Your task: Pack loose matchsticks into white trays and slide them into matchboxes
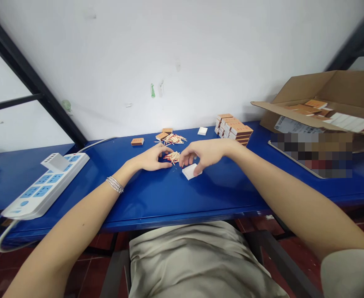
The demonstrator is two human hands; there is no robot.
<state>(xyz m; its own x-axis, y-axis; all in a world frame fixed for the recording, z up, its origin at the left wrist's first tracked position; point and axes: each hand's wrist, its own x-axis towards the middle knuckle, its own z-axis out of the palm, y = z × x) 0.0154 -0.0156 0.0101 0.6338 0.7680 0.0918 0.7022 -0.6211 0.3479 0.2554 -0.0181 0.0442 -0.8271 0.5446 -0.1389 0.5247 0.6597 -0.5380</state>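
My left hand (153, 158) rests on the blue table with its fingers apart, thumb and fingertips curved around the near side of a small pile of red-tipped matches (175, 157). On the pile's other side is my right hand (207, 151), its fingers bent down and spaced from the thumb. That thumb overlaps a small white matchbox tray (188, 173), and the fingertips are near its far left corner. Whether the tray holds anything is hard to see. Behind the hands, a second heap of matches (174, 139) lies beside brown matchboxes (161, 136).
A stack of matchboxes (234, 127) stands at the back right, near a small white piece (202, 131). One matchbox (137, 141) lies at back left. An open cardboard carton (309, 91) holds more boxes at right. A white power strip (50, 186) occupies the left.
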